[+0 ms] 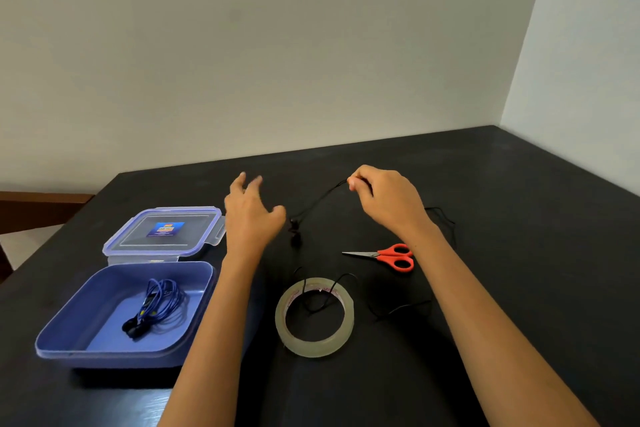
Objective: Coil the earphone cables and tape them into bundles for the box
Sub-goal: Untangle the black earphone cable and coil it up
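Observation:
My right hand [384, 199] is raised over the black table and pinches a black earphone cable [320, 199] near its top. The cable hangs down left to two earbuds [295, 234], and more of it trails across the table and over the roll of clear tape [314, 317]. My left hand [251, 215] hovers just left of the earbuds with fingers spread, holding nothing. A coiled blue earphone bundle [157, 305] lies inside the open blue box [69, 340] at the left.
The box's clear lid [138, 243] lies flat behind the box. Red-handled scissors [391, 256] rest to the right of the tape, blades pointing left. The dark table [519, 184] meets the wall at the back and right; its left edge runs diagonally.

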